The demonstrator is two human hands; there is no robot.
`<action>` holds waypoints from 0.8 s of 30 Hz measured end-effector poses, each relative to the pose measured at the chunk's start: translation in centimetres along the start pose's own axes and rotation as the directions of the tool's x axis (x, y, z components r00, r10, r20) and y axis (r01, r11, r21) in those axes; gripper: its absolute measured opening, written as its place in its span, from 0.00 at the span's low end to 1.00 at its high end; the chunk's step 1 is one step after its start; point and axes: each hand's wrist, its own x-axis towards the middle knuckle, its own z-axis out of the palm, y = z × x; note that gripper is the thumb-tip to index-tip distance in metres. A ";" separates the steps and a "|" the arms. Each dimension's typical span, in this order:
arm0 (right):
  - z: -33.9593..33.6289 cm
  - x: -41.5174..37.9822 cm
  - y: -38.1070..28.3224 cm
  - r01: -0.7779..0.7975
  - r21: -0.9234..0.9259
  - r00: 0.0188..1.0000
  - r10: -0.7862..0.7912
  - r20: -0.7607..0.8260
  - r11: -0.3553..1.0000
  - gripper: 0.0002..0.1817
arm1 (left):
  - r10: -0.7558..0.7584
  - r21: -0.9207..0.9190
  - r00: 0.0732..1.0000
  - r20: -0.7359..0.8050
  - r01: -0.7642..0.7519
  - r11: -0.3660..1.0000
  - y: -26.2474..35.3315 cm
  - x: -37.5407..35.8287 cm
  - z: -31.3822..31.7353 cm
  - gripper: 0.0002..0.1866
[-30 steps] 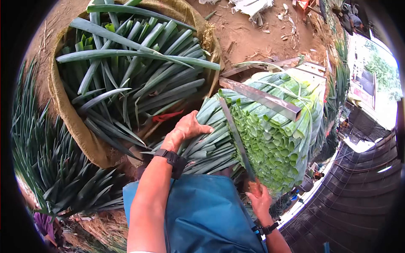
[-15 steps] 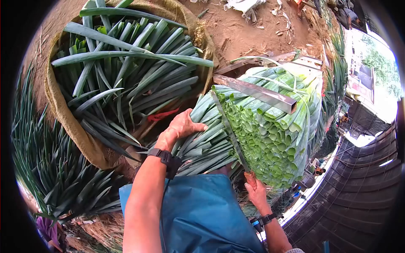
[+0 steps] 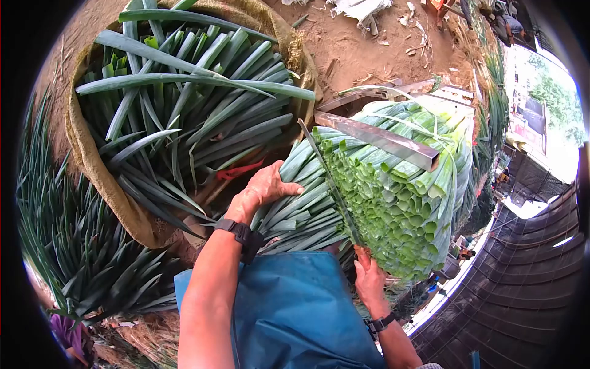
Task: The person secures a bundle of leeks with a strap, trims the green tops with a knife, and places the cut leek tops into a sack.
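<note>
My left hand (image 3: 265, 188) rests on the long green leaves (image 3: 307, 212) left of the blade, fingers curled over them and thumb stretched to the right. My right hand (image 3: 370, 277) is closed round the orange handle of a long knife (image 3: 332, 184). The blade runs up and to the left along the cut face of a thick bundle of green onions (image 3: 393, 209), between that face and the uncut leaves. A metal bar (image 3: 381, 138) lies across the top of the bundle, and a pale strap loops round it.
A tan sack (image 3: 92, 166) full of cut leaves (image 3: 203, 111) stands at the upper left. More green onions (image 3: 80, 258) lie at the lower left. A blue apron (image 3: 289, 307) covers my lap. A person in purple (image 3: 67, 335) shows at the lower left edge.
The knife has shifted slightly up and to the left along the cut face, with my right hand moving with it. My left hand has hardly moved.
</note>
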 end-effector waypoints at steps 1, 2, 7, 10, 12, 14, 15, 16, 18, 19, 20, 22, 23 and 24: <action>0.1 0.0 -0.8 0.022 0.007 0.999 -0.021 -0.039 1.000 0.22 | 0.004 -0.011 1.000 0.010 -0.004 1.000 0.1 -0.1 0.0 0.48; 0.2 0.3 -1.3 0.023 0.001 0.999 -0.023 -0.045 1.000 0.21 | 0.006 -0.020 1.000 0.009 -0.006 1.000 0.2 -0.1 -0.1 0.47; 0.6 -0.8 0.4 0.073 -0.035 0.997 -0.074 -0.033 0.997 0.19 | 0.010 0.076 0.998 0.054 -0.014 0.997 0.7 -1.2 0.7 0.42; 0.9 -1.8 4.8 0.293 0.008 0.952 -0.291 -0.096 0.956 0.18 | 0.079 0.229 0.993 -0.092 -0.056 0.972 1.4 -2.6 2.9 0.34; 0.6 -3.4 6.9 -0.021 -0.057 0.998 0.024 0.063 0.998 0.19 | 0.113 0.291 0.981 -0.157 -0.064 0.955 1.8 -3.6 3.9 0.32; -0.2 -1.2 3.7 -0.010 -0.054 0.997 0.014 0.075 0.998 0.19 | 0.146 0.313 0.976 -0.161 -0.089 0.946 2.3 -3.6 3.5 0.33; 0.0 -0.1 2.2 -0.039 -0.071 0.992 0.047 0.114 0.997 0.20 | 0.153 0.324 0.977 -0.149 -0.098 0.941 2.0 -4.0 3.7 0.34; 0.5 0.8 1.1 -0.069 -0.082 0.987 0.080 0.141 0.994 0.20 | 0.223 0.333 0.950 -0.217 -0.143 0.932 1.0 -3.7 4.4 0.34; 1.8 1.7 -0.1 0.179 -0.081 0.973 -0.188 -0.133 0.981 0.23 | 0.370 0.368 0.862 -0.347 -0.237 0.899 -0.2 -2.7 4.9 0.35; 2.1 1.9 0.1 0.227 -0.080 0.954 -0.238 -0.182 0.971 0.24 | 0.203 0.015 0.948 -0.244 -0.206 0.978 -1.0 -1.8 4.9 0.38; 2.1 1.7 0.5 0.269 -0.085 0.933 -0.281 -0.225 0.959 0.25 | 0.027 -0.320 0.991 -0.130 -0.068 0.945 -1.0 -1.3 4.2 0.43; 0.9 1.2 0.4 -0.010 -0.017 0.998 0.011 0.069 1.000 0.29 | -0.052 -0.388 0.993 -0.103 0.008 0.922 -0.6 -0.3 3.1 0.43; 0.5 1.4 0.2 -0.045 0.025 0.994 0.043 0.102 0.999 0.29 | -0.055 -0.309 0.987 -0.150 0.006 0.951 -0.4 0.6 2.8 0.42; 0.0 1.5 0.1 -0.087 0.066 0.988 0.078 0.133 0.994 0.30 | -0.021 -0.258 0.984 -0.175 -0.025 0.966 0.3 0.7 2.6 0.40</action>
